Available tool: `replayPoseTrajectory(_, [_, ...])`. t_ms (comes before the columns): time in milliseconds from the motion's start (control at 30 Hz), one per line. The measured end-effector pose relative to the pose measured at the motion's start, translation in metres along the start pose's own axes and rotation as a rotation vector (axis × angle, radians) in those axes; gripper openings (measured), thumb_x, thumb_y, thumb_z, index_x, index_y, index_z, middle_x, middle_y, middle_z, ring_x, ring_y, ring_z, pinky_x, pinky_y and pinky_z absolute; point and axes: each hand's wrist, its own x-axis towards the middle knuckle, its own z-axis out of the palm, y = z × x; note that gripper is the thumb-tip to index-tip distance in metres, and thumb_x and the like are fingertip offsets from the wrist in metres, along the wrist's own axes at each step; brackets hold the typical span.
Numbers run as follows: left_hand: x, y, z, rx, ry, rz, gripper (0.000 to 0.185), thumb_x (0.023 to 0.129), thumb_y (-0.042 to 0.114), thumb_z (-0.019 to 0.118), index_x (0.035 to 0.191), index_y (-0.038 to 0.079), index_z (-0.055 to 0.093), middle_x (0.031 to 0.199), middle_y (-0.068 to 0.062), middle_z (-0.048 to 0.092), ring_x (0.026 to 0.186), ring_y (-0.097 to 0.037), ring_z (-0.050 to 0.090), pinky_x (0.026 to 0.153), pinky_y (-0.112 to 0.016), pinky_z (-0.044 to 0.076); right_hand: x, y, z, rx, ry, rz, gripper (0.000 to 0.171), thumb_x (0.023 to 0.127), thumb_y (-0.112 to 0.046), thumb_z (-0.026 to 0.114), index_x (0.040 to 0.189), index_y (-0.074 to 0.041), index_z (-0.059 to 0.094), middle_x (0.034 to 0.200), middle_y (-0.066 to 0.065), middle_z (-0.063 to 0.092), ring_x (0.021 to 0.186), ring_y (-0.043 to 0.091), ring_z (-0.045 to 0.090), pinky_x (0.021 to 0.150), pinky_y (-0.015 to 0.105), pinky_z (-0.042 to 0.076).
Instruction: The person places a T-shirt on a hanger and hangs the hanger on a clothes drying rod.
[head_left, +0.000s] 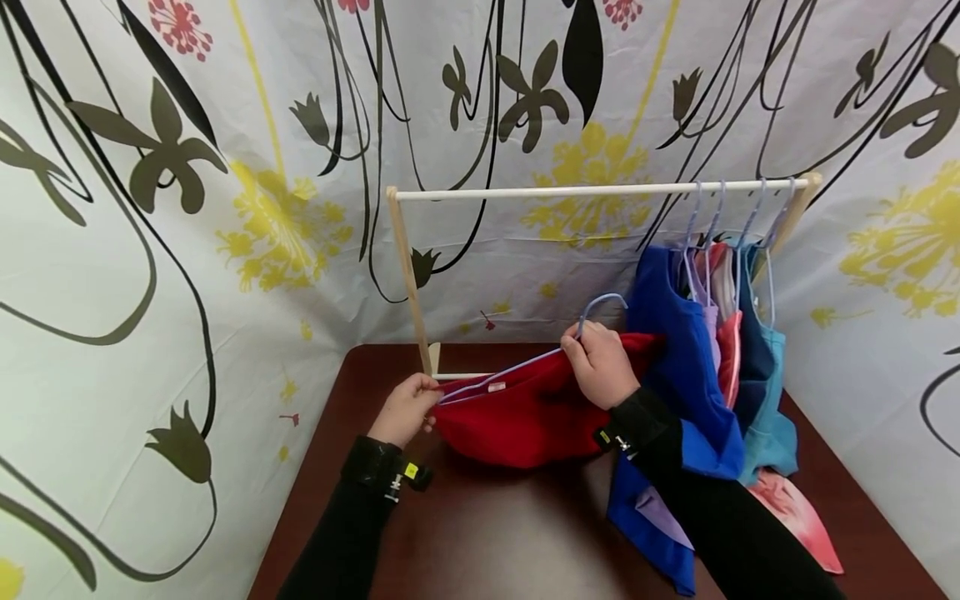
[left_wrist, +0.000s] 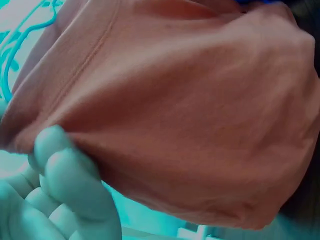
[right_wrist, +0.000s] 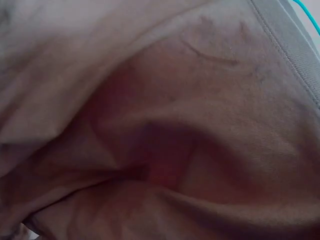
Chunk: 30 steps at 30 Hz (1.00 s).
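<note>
A red garment (head_left: 525,412) lies bunched on the dark brown table (head_left: 495,542), with a pale lilac hanger (head_left: 525,362) running through its top. My left hand (head_left: 408,408) pinches the garment's left end at the hanger's tip. My right hand (head_left: 600,362) grips the hanger at its neck together with the red cloth, just under the hook (head_left: 603,304). In the left wrist view the cloth (left_wrist: 190,115) fills the frame above my fingers (left_wrist: 70,185). The right wrist view shows only folds of the same cloth (right_wrist: 160,125).
A small wooden clothes rack (head_left: 600,190) stands at the back of the table. Several garments hang at its right end on lilac hangers, a blue one (head_left: 675,358) in front and a teal one (head_left: 772,392) behind. Flowered curtains (head_left: 187,208) close in all round.
</note>
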Motion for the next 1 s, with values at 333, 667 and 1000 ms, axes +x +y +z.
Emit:
replayPoseTrajectory(333, [-0.014, 0.036, 0.017, 0.255, 0.092, 0.165, 0.011, 0.099, 0.02, 0.065, 0.106, 0.013, 0.062, 0.071, -0.004, 0.051, 0.058, -0.019, 0.048, 0.057, -0.033, 0.041, -0.008, -0.006, 0.001, -0.04, -0.036, 0.03, 0.011, 0.1, -0.014, 0.061, 0.091, -0.008, 0.065, 0.084, 0.003, 0.062, 0.085, 0.027, 0.058, 0.077, 0.047, 0.038])
replayPoseTrajectory(667, [-0.018, 0.066, 0.071, 0.408, 0.107, 0.261, 0.01, 0.099, 0.029, 0.063, 0.105, 0.022, 0.059, 0.068, 0.003, 0.053, 0.056, -0.016, 0.048, 0.056, -0.034, 0.041, -0.015, -0.018, 0.007, -0.078, -0.06, 0.022, 0.011, 0.099, -0.018, 0.062, 0.092, -0.011, 0.066, 0.083, 0.0, 0.061, 0.082, 0.024, 0.057, 0.078, 0.046, 0.039])
replayPoseTrajectory(1000, [-0.02, 0.074, 0.092, 0.424, 0.127, 0.405, 0.025, 0.101, 0.033, 0.063, 0.12, 0.017, 0.061, 0.074, 0.004, 0.051, 0.061, -0.013, 0.046, 0.057, -0.03, 0.04, -0.016, -0.028, 0.017, -0.084, -0.083, 0.052, 0.013, 0.102, -0.021, 0.06, 0.096, -0.01, 0.067, 0.082, -0.001, 0.059, 0.083, 0.023, 0.056, 0.082, 0.047, 0.039])
